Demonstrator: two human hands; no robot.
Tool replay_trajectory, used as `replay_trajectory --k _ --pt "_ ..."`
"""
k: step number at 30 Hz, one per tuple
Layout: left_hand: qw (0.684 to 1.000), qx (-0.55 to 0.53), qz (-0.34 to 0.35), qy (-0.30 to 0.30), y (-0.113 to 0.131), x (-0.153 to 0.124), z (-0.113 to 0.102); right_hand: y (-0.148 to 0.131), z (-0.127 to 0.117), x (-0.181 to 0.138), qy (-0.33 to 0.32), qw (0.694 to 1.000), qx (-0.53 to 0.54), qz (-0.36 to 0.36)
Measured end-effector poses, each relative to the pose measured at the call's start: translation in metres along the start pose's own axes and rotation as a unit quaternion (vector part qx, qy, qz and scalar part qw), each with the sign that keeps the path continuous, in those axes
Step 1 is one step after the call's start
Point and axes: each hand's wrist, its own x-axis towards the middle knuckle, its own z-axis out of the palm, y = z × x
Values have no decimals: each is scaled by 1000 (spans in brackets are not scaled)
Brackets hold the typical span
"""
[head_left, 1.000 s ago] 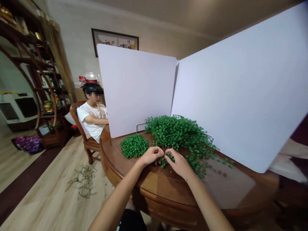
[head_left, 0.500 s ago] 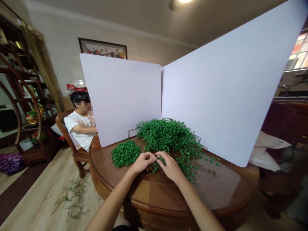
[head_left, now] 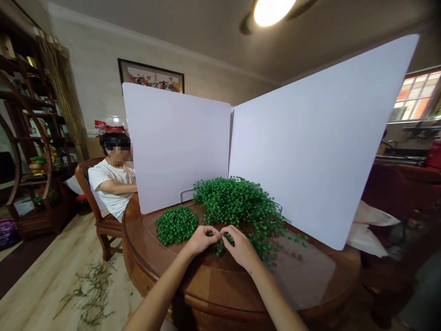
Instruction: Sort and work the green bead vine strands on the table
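Fingertip work on a green sprig (head_left: 219, 251) near the table's (head_left: 193, 296) front edge.
Left hand (head_left: 203, 241) and right hand (head_left: 240, 247) almost meet at the fingertips; both are curled nearly closed and appear to pinch the sprig between them. Judged step: fine handling of one piece; the next move calls for a light, precise pinch. Beyond, a small green heap (head_left: 177, 225) lies toward the left edge, then a larger heap (head_left: 237, 200) before white boards (head_left: 182, 147).
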Motion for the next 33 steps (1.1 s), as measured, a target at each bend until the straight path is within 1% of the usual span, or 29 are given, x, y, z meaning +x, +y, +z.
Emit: replay_trajectory --k 5,9,12,16,18,21,22,23,26,29,31,33 --pt "999 43 5 -6 -2 -1 2 -1 2 -1 1 998 -65 -27" --pt "997 67 39 -15 -3 -2 1 1 6 -2 12 989 -140 -48" --pt "995 79 56 -13 -4 -3 1 2 9 -2 14 984 -168 -53" --pt "997 60 48 5 -3 -3 2 2 14 -2 27 980 -191 -52" --pt "999 34 38 -2 -2 -4 3 4 15 -1 41 978 -198 -54" --pt "997 19 34 -71 1 -8 6 9 12 2 100 979 -178 -19" --pt "996 16 31 -87 2 -9 7 11 10 3 119 980 -161 -5" --pt "996 12 25 -90 3 -10 8 11 8 4 130 981 -143 4" --pt "998 5 7 -56 6 -11 9 6 2 5 131 985 -111 -1" --pt "997 55 26 -46 3 -9 9 -8 2 8 156 982 -109 -10" --pt "994 93 42 -47 0 -7 10 -19 7 14 174 982 -81 -3" --pt "991 113 45 -49 -4 -6 10 -29 17 24 169 985 -30 20"
